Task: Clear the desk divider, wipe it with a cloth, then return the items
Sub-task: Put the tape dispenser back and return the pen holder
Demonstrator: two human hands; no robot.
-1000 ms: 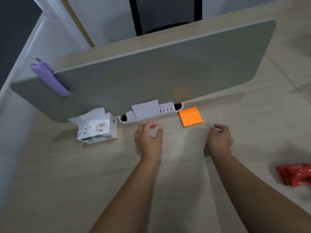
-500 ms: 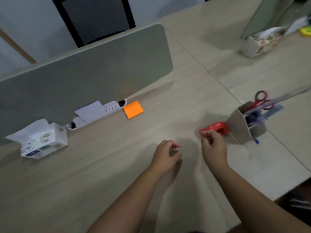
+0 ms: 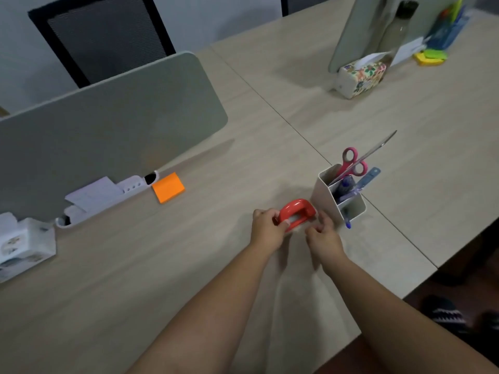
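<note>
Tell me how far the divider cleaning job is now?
Hard to say how much is done. The divider face looks bare, but a white holder with paper still sits along its base. In hand: the left hand grips a red packet, the right hand at its other end. No cloth shows, so wiping and returning items seem left.

Light wood desk [image 3: 135, 279] carries grey divider [image 3: 108, 130] with white tray [image 3: 129, 186] at its foot, orange sticky pad [image 3: 168, 187] beside tray, tissue box [image 3: 24, 247] far left, red hole punch [image 3: 296, 213], white pen holder [image 3: 333, 195] just right of it.
</note>
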